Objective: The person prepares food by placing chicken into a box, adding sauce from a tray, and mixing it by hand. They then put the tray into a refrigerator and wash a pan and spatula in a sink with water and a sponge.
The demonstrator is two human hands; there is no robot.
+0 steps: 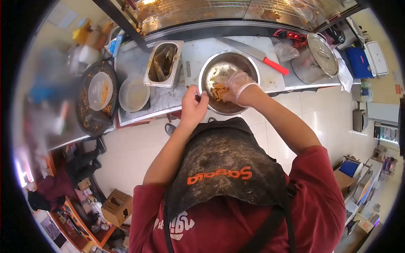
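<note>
A round metal mixing bowl (204,69) sits at the counter's front edge, partly overhanging it. My left hand (194,105) is closed at the bowl's left rim, thumb and curled fingers pinching it. Inside the bowl is my right hand (239,83), in a clear plastic glove, its fingers bent around orange-brown coated food pieces (219,91). Pale crumbs or flour cling to the bowl's inner wall. The glove and food hide some of my right fingertips.
Behind the bowl, a red-handled knife (270,63) lies on a white cutting board (202,46). Left stand a steel container (147,76), a plastic tub (134,95) and a dark pan (80,109) holding a bowl. A lidded pot (308,67) is at right. Another person (52,187) is lower left.
</note>
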